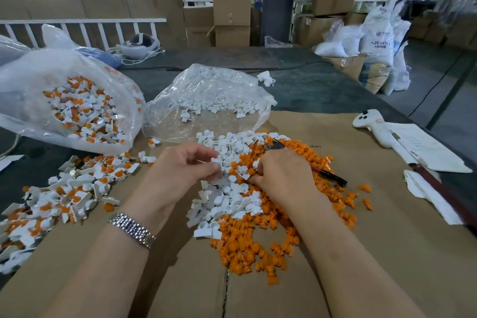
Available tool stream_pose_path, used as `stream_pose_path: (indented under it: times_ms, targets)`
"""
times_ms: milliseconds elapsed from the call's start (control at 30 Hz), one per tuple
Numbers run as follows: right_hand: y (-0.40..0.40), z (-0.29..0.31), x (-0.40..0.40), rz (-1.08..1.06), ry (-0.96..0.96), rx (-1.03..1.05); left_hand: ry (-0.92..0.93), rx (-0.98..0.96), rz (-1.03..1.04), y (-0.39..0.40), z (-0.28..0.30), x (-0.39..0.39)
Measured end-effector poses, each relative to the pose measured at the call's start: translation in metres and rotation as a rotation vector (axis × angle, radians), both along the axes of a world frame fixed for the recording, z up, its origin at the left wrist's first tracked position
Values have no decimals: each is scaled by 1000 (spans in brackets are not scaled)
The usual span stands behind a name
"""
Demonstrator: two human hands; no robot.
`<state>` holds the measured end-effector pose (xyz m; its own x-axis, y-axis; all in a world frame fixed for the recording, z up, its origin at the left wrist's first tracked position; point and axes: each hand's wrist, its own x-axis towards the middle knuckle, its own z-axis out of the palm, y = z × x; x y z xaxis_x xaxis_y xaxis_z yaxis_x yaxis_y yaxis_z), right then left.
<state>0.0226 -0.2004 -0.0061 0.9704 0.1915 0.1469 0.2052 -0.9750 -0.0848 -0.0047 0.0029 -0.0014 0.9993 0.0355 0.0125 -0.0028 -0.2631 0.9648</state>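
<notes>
- Assembled pieces (59, 196): loose white-and-orange heap, lower left of the frame, on the left edge of the cardboard sheet (387, 240), near the left forearm but apart from both hands.
- Large clear bag (33, 85): upper left, mouth open, with more white-and-orange pieces inside.
- Wristwatch (131, 230): metal band, on the left wrist, lower centre-left.
- Left hand (180, 170): centre of the frame, fingers curled. Thumb and forefinger pinch one white part (215, 160) at the upper left edge of the white heap.
- Small clear bag (165, 121): upper centre, just beyond the hands, with loose white parts inside.
- White heap (227, 201): centre, lying between the two hands and running down toward the lower centre.
- Right hand (281, 175): right of centre, knuckles up, fingers curled down where the white and orange parts meet. Cannot tell whether it pinches a piece.
- Orange heap (258, 248): under and around the right hand, touching the white heap along its right side.
- Tool (330, 175): red-and-black handle sticking out to the right from under the right hand.
- White controller (371, 126): right side, beside the paper sheets (426, 147).
</notes>
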Motion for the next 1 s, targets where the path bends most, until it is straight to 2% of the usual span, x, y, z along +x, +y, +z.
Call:
stream_pose_path:
  times_ms: [233, 400, 467, 767, 1000]
  targets:
    - [-4, -1, 2, 16, 5, 127, 36, -231, -22, -10, -5, 9]
    - [-12, 4, 7, 30, 2, 384, 59, -594, -34, -8, -18, 8]
    - [-13, 6, 8, 43, 38, 525, 67, -663, -59, -6, -22, 8]
    - [-11, 14, 0, 229, 149, 1058, 61, -684, -140, -10, -22, 6]
    - [-8, 20, -3, 299, 197, 1211, 68, -709, -148, -12, -22, 7]
